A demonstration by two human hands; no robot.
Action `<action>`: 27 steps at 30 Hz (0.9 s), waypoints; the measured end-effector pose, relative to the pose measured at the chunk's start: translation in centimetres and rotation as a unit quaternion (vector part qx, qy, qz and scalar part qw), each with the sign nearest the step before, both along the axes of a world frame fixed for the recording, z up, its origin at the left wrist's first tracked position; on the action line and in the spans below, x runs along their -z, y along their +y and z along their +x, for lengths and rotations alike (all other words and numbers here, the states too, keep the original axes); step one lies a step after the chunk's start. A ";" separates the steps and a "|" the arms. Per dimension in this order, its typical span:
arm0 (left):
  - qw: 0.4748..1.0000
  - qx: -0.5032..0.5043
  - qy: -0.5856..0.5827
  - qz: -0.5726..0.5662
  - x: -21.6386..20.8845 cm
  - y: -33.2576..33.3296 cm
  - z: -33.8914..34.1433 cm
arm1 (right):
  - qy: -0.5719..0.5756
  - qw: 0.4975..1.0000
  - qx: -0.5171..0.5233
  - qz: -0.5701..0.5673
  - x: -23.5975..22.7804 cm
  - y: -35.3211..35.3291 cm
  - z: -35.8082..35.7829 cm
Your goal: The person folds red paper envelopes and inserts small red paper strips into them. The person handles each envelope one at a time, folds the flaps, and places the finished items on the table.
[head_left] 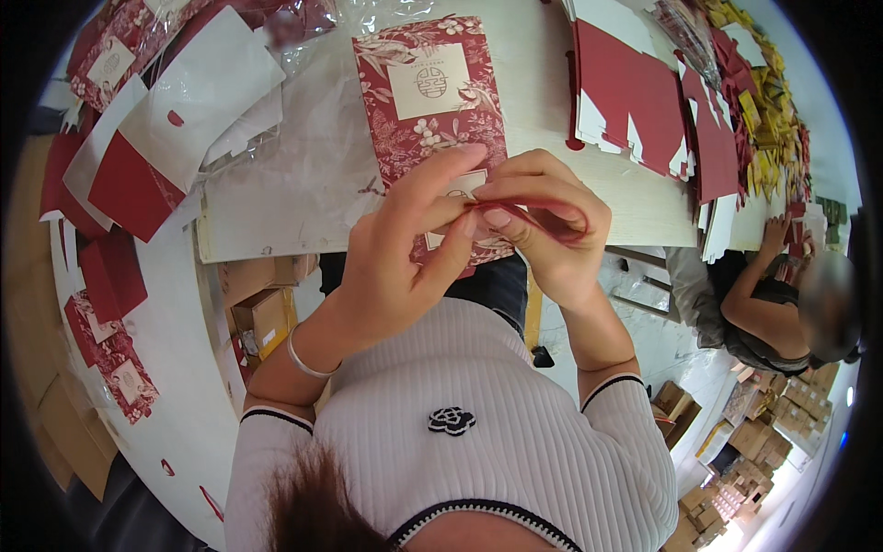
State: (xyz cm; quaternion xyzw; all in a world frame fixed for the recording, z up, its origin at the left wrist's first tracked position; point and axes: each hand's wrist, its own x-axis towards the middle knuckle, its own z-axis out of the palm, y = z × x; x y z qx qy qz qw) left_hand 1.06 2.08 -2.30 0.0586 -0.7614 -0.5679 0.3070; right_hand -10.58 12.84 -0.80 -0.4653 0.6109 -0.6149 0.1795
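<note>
Over the table's near edge my left hand and my right hand meet, thumbs and fingertips pinched together. Between them is a thin, dark red, ribbon-like strip that curves into my right palm; its exact kind is unclear. Both hands are closed on it. Just beyond and partly beneath them lies a red floral-patterned package with a cream label and a looped emblem. My fingers cover much of its near part, so I cannot tell whether the strip is joined to it.
Red-and-white die-cut cards are stacked at the far right of the table. Clear plastic film and white-and-red sheets lie left. Cardboard boxes sit below the table. Another person works at the right.
</note>
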 end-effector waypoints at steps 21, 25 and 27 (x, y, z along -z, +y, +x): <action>0.928 0.023 -0.094 0.361 2.8 -2.0 -0.7 | 0.441 0.897 -0.024 0.023 1.0 -3.7 -3.5; 0.927 0.021 -0.076 0.367 1.3 -1.6 -0.6 | 0.397 0.916 -0.040 0.036 0.4 -3.4 -3.9; 0.929 0.041 -0.101 0.352 1.1 -2.0 -0.6 | 0.385 0.920 -0.055 0.053 0.2 -3.4 -4.3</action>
